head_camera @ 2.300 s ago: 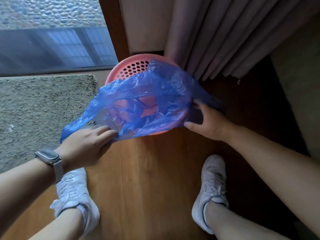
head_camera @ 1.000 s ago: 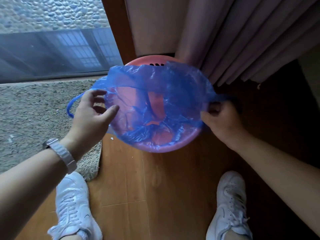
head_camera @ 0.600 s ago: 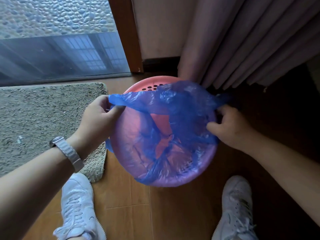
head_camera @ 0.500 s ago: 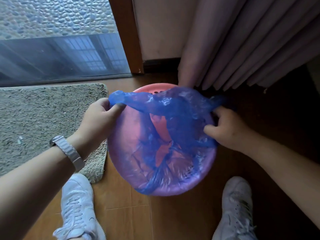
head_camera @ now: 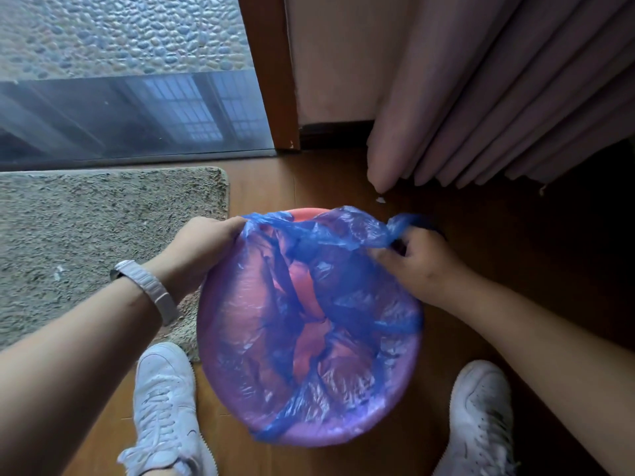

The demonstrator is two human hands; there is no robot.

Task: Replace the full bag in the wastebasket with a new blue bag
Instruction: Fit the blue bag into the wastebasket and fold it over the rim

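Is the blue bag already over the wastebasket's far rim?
No, left hand and right hand hold the bag; the wastebasket's rim there shows bare.

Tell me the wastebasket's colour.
Pink: the wastebasket shows it at its bare far rim, beyond the blue bag, head view.

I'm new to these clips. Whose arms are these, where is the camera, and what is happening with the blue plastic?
There is no machine here. The camera sits on a person's head and looks down, so both arms are their own. The left hand, with a watch on its wrist, grips the edge of the bag at the left rim of the basket. The right hand pinches the edge at the far right. The thin blue bag hangs inside the pink basket and is already folded over the near rim, while a bit of the far rim is bare. The basket stands on a wood floor, with a mat to its left and a curtain beyond it. The white shoes are the person's.
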